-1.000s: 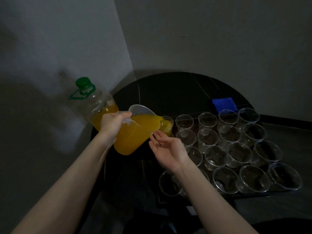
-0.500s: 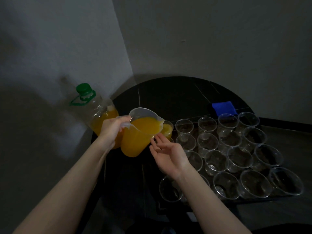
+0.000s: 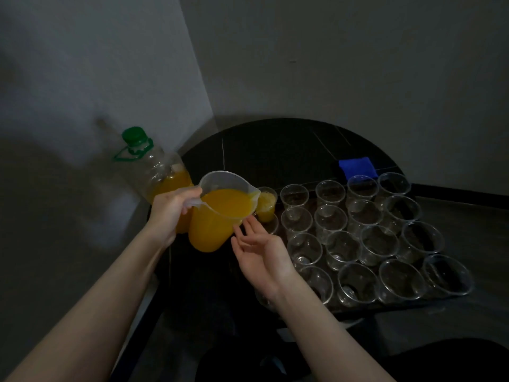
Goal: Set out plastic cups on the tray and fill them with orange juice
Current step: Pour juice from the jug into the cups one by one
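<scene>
A dim corner of grey walls holds a round black table (image 3: 275,150), and on it lies a dark tray (image 3: 391,306) crowded with clear plastic cups (image 3: 378,244) in rows. Taking the tray as the landmark: at its far left corner stands the one filled cup (image 3: 266,204), orange juice nearly to its brim, while the other cups look empty. Just left of that corner the left hand (image 3: 172,210) grips the handle of a clear jug (image 3: 220,213), fingers curled round it; the jug is well filled with juice, tilted with its spout touching or just over the filled cup's rim. At the tray's left edge the right hand (image 3: 261,252) is held palm up, fingers straight and slightly apart, their tips just under the jug's body; whether they touch it is unclear. Further left of the tray, behind the left hand, leans a large clear bottle (image 3: 159,172) with a green cap, partly full of juice. Beyond the tray's far edge lies a blue cloth (image 3: 356,166).
</scene>
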